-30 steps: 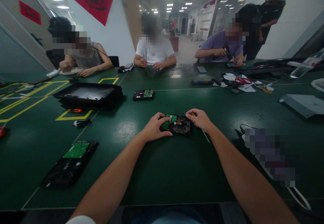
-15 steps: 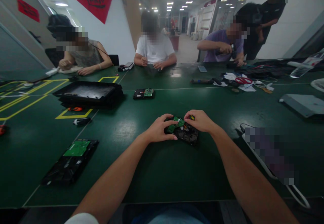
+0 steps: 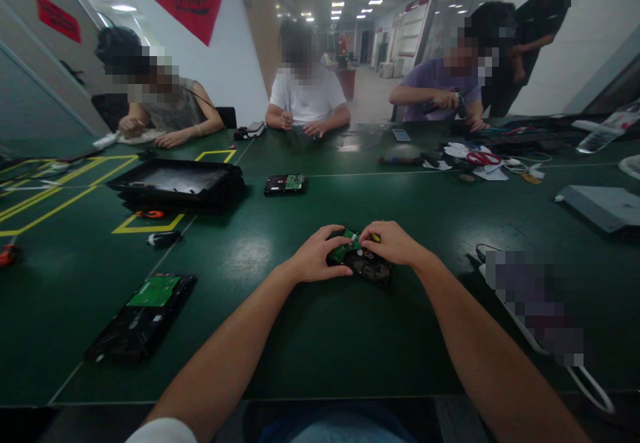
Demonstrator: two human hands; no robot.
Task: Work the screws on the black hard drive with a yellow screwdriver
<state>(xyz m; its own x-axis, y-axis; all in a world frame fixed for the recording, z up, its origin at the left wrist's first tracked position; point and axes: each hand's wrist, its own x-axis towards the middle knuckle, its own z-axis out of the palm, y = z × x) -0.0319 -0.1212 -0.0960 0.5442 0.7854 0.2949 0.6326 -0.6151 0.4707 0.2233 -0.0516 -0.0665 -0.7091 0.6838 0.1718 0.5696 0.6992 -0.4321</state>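
At the middle of the dark green tabletop [image 3: 280,336], a flat black rectangular device [image 3: 373,268] lies at a slant, a green circuit board [image 3: 339,253] over its left part. The left hand [image 3: 315,256] is spread around that end and holds it, thumb by the near edge, fingers over the board. The right hand [image 3: 393,241] is closed narrow around a small yellow-and-black item [image 3: 376,237], mostly hidden; its fingertips are at the board's right side. Whether they pinch the board or merely touch it cannot be told.

In judgement, good handling calls for a firm left hold on the casing's edges, light and even fingertip pressure without flexing the board, and the yellow-and-black item held clear of exposed components.
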